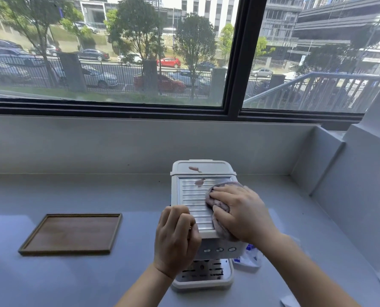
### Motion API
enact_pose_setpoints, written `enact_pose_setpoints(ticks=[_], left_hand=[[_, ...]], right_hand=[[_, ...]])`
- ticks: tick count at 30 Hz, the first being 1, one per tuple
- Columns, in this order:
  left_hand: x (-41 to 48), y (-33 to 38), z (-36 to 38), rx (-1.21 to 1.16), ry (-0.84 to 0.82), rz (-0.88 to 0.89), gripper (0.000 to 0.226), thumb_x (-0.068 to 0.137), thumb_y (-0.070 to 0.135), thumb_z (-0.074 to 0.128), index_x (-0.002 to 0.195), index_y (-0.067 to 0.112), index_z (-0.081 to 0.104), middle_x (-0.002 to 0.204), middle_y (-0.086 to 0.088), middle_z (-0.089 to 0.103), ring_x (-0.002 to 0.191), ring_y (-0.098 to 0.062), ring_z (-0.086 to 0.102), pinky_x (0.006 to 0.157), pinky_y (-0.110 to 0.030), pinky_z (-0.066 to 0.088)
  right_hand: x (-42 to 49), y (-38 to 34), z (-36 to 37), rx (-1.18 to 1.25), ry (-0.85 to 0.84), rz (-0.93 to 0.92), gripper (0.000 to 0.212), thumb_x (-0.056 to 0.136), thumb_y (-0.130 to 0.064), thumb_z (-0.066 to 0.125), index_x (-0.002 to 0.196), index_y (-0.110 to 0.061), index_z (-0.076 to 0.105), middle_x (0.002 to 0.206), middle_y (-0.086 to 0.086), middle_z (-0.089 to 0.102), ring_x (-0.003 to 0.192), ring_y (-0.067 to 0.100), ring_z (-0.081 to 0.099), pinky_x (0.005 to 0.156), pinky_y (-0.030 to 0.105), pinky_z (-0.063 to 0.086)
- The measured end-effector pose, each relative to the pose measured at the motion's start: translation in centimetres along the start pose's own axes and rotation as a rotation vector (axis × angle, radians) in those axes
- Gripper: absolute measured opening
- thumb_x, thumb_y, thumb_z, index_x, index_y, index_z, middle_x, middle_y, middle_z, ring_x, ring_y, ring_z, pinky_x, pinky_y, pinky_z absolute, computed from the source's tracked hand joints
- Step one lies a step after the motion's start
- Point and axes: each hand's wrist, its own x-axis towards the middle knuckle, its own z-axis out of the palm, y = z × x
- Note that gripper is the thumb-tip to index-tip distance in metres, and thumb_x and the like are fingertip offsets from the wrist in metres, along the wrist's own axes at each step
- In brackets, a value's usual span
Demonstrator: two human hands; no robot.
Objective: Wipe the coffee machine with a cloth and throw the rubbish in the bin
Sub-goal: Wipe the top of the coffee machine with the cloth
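A white coffee machine [193,197] with a ribbed metal top stands on the grey counter, front towards me. My right hand [243,212] presses a crumpled pinkish-grey cloth [220,204] flat onto the right side of that top. My left hand [176,238] grips the machine's front left corner. Two pinkish smears [199,181] show near the back of the top. A crumpled white and blue wrapper [250,257] lies on the counter just right of the machine, partly hidden under my right forearm.
A shallow wooden tray [71,233] lies on the counter to the left. The grey counter [96,191] runs to a back wall under a large window. A raised ledge [357,173] closes off the right side. White paper [289,302] lies at the lower right edge.
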Motion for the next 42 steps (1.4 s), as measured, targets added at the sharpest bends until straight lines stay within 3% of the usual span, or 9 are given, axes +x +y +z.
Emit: enact_pose_setpoints(ticks=[5, 11, 15, 19, 22, 25, 28, 30, 42], left_hand=[[0.0, 0.1, 0.0, -0.006, 0.000, -0.004, 0.016, 0.097, 0.020, 0.039, 0.082, 0.015, 0.045, 0.087, -0.005, 0.052, 0.076, -0.024, 0.045, 0.067, -0.034, 0.040], [-0.3, 0.0, 0.1, -0.021, -0.012, -0.032, 0.009, 0.093, 0.018, 0.044, 0.084, 0.016, 0.045, 0.091, -0.003, 0.052, 0.078, -0.024, 0.046, 0.070, -0.032, 0.041], [-0.6, -0.1, 0.0, -0.073, -0.006, -0.081, 0.019, 0.098, 0.030, 0.038, 0.102, 0.015, 0.049, 0.111, -0.003, 0.049, 0.101, -0.019, 0.049, 0.090, -0.023, 0.038], [-0.8, -0.4, -0.2, -0.084, -0.043, -0.086, 0.033, 0.099, 0.028, 0.037, 0.126, 0.015, 0.048, 0.131, -0.007, 0.046, 0.124, -0.017, 0.045, 0.103, -0.028, 0.040], [-0.5, -0.3, -0.4, -0.069, -0.080, -0.074, 0.039, 0.099, 0.026, 0.036, 0.134, 0.013, 0.048, 0.139, -0.007, 0.046, 0.132, -0.020, 0.045, 0.110, -0.028, 0.036], [-0.3, -0.2, -0.6, -0.049, -0.103, -0.053, 0.035, 0.095, 0.018, 0.040, 0.126, 0.013, 0.055, 0.135, -0.005, 0.051, 0.128, -0.017, 0.047, 0.109, -0.028, 0.038], [-0.4, -0.1, -0.6, -0.056, -0.092, -0.031, 0.020, 0.099, 0.020, 0.038, 0.100, 0.015, 0.058, 0.120, -0.001, 0.056, 0.116, -0.020, 0.052, 0.098, -0.033, 0.044], [-0.4, -0.2, -0.6, -0.060, -0.080, -0.007, 0.020, 0.100, 0.020, 0.040, 0.093, 0.014, 0.057, 0.114, 0.000, 0.057, 0.113, -0.021, 0.053, 0.095, -0.036, 0.046], [-0.3, -0.6, -0.4, -0.016, -0.071, 0.041, 0.016, 0.097, 0.015, 0.045, 0.091, 0.012, 0.059, 0.110, -0.005, 0.060, 0.112, -0.025, 0.055, 0.093, -0.038, 0.047]], right_hand=[[-0.4, -1.3, 0.8, 0.033, -0.065, -0.113, 0.034, 0.083, -0.034, 0.057, 0.113, -0.029, 0.071, 0.126, -0.012, 0.067, 0.117, 0.016, 0.060, 0.099, 0.037, 0.047], [-0.2, -0.1, 0.1, 0.035, -0.099, -0.018, 0.046, 0.085, -0.039, 0.056, 0.130, -0.034, 0.061, 0.140, -0.016, 0.055, 0.133, 0.009, 0.044, 0.111, 0.028, 0.033], [0.5, -1.3, 0.0, 0.146, -0.318, -0.230, 0.050, 0.083, -0.033, 0.055, 0.133, -0.035, 0.059, 0.143, -0.018, 0.053, 0.137, 0.004, 0.040, 0.114, 0.022, 0.027], [0.5, -0.3, -0.6, 0.098, -0.204, -0.133, 0.047, 0.089, -0.030, 0.056, 0.136, -0.033, 0.056, 0.146, -0.014, 0.050, 0.138, 0.006, 0.038, 0.112, 0.015, 0.019], [-1.3, -0.7, -0.4, 0.154, -0.254, -0.203, 0.047, 0.085, -0.031, 0.051, 0.131, -0.030, 0.061, 0.141, -0.014, 0.056, 0.135, 0.005, 0.043, 0.114, 0.020, 0.026], [-0.6, 0.7, -0.9, 0.126, -0.219, -0.128, 0.044, 0.088, -0.029, 0.055, 0.132, -0.032, 0.061, 0.143, -0.015, 0.054, 0.136, 0.004, 0.041, 0.113, 0.022, 0.029], [-0.1, 1.3, -0.7, 0.084, -0.092, 0.028, 0.041, 0.087, -0.026, 0.058, 0.127, -0.031, 0.065, 0.140, -0.014, 0.056, 0.132, 0.008, 0.046, 0.108, 0.023, 0.034], [-0.9, 0.5, -0.2, 0.099, -0.126, -0.030, 0.043, 0.082, -0.032, 0.054, 0.123, -0.031, 0.067, 0.136, -0.014, 0.060, 0.128, 0.009, 0.051, 0.107, 0.026, 0.038], [3.0, -0.4, 1.6, 0.056, -0.172, -0.108, 0.044, 0.082, -0.034, 0.047, 0.121, -0.025, 0.065, 0.135, -0.006, 0.061, 0.125, 0.014, 0.053, 0.106, 0.032, 0.041]])
